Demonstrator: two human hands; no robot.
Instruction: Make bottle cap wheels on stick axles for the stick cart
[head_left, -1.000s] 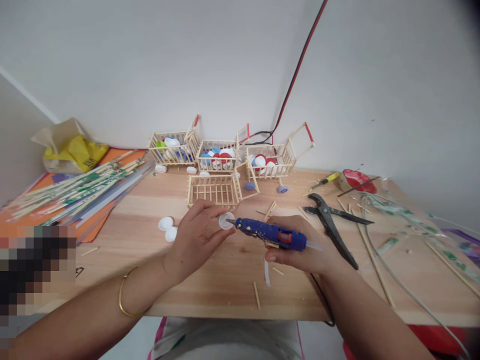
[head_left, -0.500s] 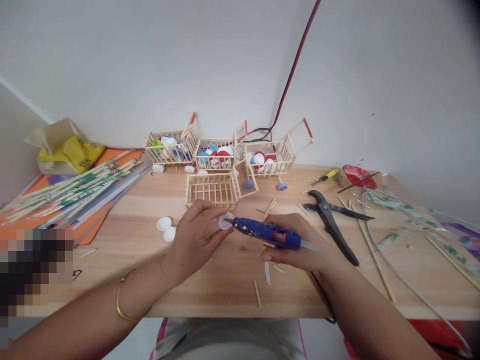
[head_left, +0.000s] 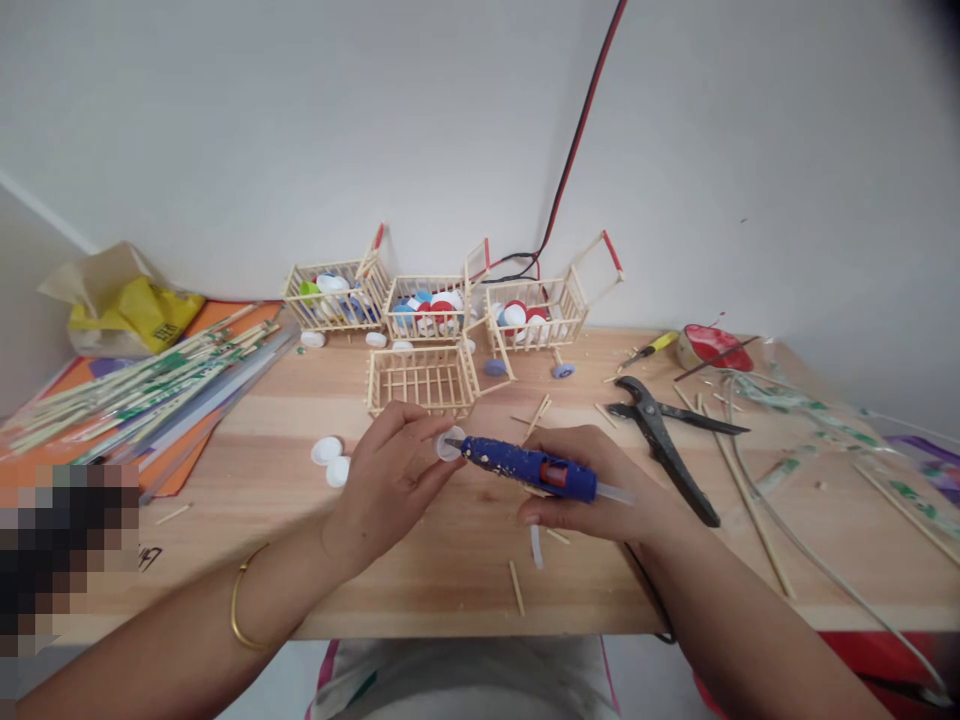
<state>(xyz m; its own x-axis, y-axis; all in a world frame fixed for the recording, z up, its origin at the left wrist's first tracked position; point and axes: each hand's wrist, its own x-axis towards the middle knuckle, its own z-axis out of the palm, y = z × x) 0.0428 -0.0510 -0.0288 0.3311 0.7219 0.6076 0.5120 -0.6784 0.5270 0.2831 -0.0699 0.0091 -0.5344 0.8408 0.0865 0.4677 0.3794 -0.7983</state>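
Between the thumb and fingers of my left hand is a small white bottle cap, its hollow side turned up. My right hand grips a blue glue gun with a clear glue stick poking out of its back. The nozzle tip points into the cap; whether glue is coming out I cannot tell. Two more white caps lie left of my left hand. Just beyond my fingers stands a little cart basket made of thin wooden sticks, with no caps inside.
Behind stand stick carts filled with caps: a left cart, a middle cart and a right cart. Black pliers, a yellow-handled knife and a red bowl lie right. Bundled sticks cover the left side.
Both hands stay almost still, with the glue gun's nozzle held in the cap. The whole view has shifted very slightly.
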